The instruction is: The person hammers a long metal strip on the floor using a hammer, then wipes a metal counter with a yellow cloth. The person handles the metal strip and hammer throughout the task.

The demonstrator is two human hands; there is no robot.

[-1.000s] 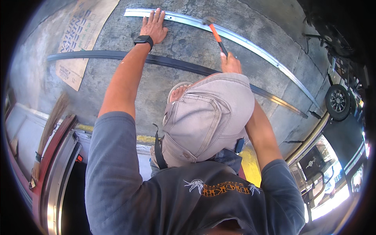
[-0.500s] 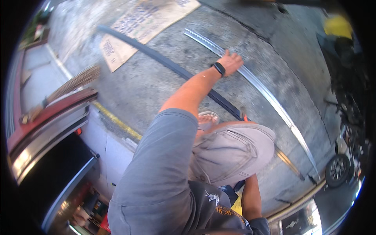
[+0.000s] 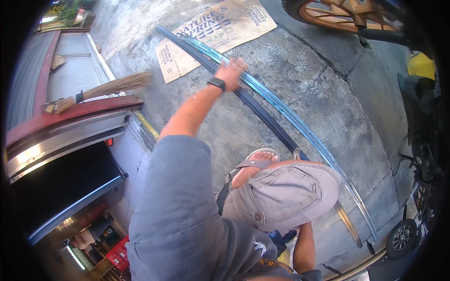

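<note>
Silver strip [image 3: 281,105]: in head view, on concrete floor [image 3: 347,122], upper end over cardboard [image 3: 255,25]; probably light, springy and slippery, best held at two spread places.
Your left hand [image 3: 228,75]: on the strip near its upper end, fingers extended; I cannot tell if it grasps.
Your right hand: hidden; I cannot tell its state.
Around: dark strip [image 3: 265,117] just beside, your knee [image 3: 304,185] in the way, broom [image 3: 110,89] leftward.

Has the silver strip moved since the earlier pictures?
Yes, leftward: the silver strip, earlier off the cardboard, now has its upper-left end over it.
</note>
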